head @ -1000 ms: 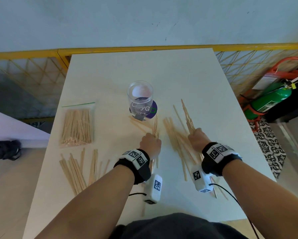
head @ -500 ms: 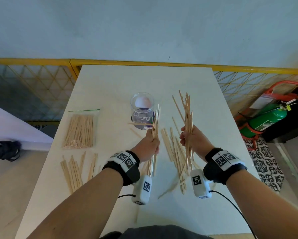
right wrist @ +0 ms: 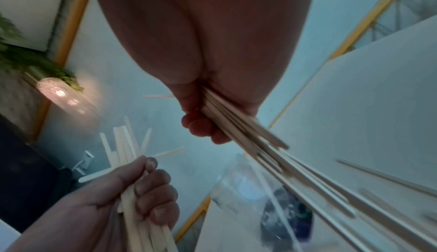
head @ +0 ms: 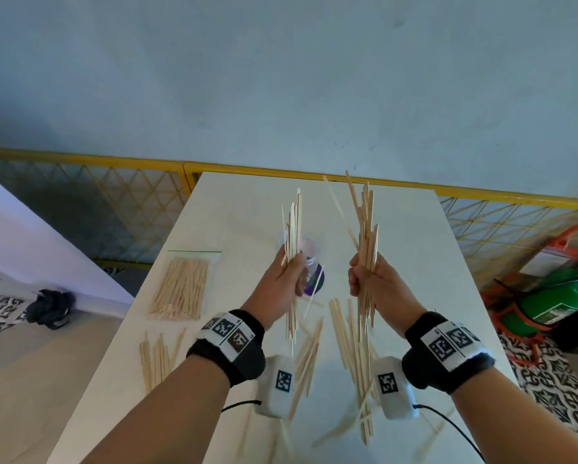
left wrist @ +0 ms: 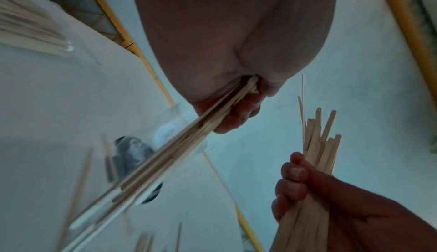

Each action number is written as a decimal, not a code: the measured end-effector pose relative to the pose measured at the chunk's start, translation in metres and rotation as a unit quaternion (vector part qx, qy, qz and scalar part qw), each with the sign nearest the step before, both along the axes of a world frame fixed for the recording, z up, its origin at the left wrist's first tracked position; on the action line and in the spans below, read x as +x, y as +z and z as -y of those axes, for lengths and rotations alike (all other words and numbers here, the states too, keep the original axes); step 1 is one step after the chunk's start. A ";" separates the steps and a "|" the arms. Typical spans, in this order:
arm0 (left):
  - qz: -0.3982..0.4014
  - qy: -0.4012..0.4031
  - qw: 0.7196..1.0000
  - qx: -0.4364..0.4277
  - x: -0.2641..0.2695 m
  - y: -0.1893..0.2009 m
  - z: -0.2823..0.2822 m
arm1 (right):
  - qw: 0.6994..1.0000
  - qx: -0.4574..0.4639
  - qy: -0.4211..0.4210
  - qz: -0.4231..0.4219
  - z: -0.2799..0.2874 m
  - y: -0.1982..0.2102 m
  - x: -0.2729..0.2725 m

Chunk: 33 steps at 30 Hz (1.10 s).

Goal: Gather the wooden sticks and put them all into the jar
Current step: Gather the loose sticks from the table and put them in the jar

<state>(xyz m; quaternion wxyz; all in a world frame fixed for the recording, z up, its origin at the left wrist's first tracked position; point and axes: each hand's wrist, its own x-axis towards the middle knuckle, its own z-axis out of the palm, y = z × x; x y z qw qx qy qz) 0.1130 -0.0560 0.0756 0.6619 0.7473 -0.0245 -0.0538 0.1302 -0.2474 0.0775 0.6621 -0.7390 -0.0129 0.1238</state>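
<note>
My left hand (head: 289, 274) grips an upright bundle of wooden sticks (head: 293, 226) raised above the white table (head: 240, 202). My right hand (head: 364, 279) grips a thicker upright bundle of sticks (head: 367, 229) beside it, the two fists apart. The clear jar (head: 309, 251) stands on the table just behind my left hand, partly hidden by it. Loose sticks (head: 343, 333) lie on the table under my hands. The left wrist view shows the left-hand bundle (left wrist: 189, 143) running out of the fist, and the right wrist view shows the right-hand bundle (right wrist: 260, 149).
A clear bag of sticks (head: 182, 288) lies at the table's left, with more loose sticks (head: 155, 358) in front of it. A yellow mesh fence (head: 80, 189) runs behind the table. A green fire extinguisher (head: 558, 303) lies on the floor to the right.
Both hands have lifted their stick bundles off the table and turned them upright, rising higher than half a second ago. The head view has tilted upward.
</note>
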 end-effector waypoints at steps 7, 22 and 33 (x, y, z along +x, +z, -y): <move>0.015 -0.003 1.000 -0.015 0.043 0.028 -0.024 | 0.996 0.047 0.032 0.067 -0.022 0.032 0.055; 0.069 0.043 0.995 -0.059 0.087 0.047 -0.053 | 0.964 0.188 0.022 0.188 -0.079 0.051 0.146; 0.040 0.064 0.996 -0.051 0.093 0.020 -0.070 | 0.966 0.181 0.033 0.183 -0.100 0.033 0.171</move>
